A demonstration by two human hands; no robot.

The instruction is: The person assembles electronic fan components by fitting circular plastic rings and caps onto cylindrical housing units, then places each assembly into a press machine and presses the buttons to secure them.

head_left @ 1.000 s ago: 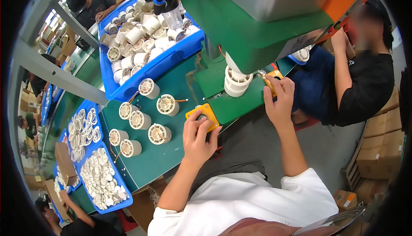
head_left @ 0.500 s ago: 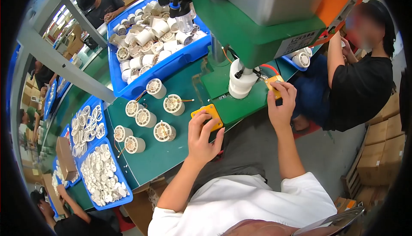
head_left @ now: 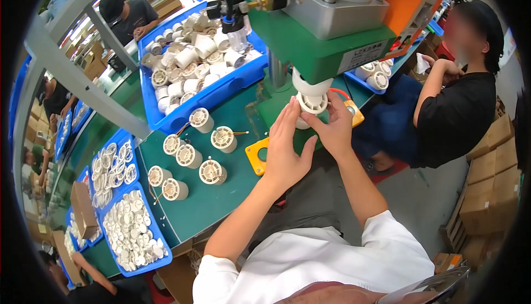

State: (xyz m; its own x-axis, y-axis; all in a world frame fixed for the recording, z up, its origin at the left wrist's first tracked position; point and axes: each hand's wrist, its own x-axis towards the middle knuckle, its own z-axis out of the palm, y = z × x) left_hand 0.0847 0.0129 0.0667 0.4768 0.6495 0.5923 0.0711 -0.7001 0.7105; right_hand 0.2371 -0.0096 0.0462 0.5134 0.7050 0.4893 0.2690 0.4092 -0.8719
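Observation:
Under the head of a green press (head_left: 326, 55), a white plastic housing (head_left: 313, 105) with a slotted round end shows between both my hands. My left hand (head_left: 289, 149) lays its long fingers along the housing's left side, thumb spread away. My right hand (head_left: 336, 130) grips the same housing from the right, its thumb across the lower edge. A white press fixture sits just above and below the part, mostly hidden by my fingers. A yellow button box (head_left: 255, 156) is beside my left wrist, and another yellow button box (head_left: 358, 115) lies right of my right hand.
Several similar housings (head_left: 213, 172) with thin wires stand on the green table (head_left: 188, 207). A big blue bin (head_left: 218, 95) of housings is behind them. Blue trays of rings (head_left: 113, 163) and discs (head_left: 130, 229) lie left. A seated co-worker (head_left: 459, 94) is at right.
Both hands have left the yellow button boxes and come together at the press, around the housing. The camera view has shifted slightly, and the co-worker at right has lowered their arms.

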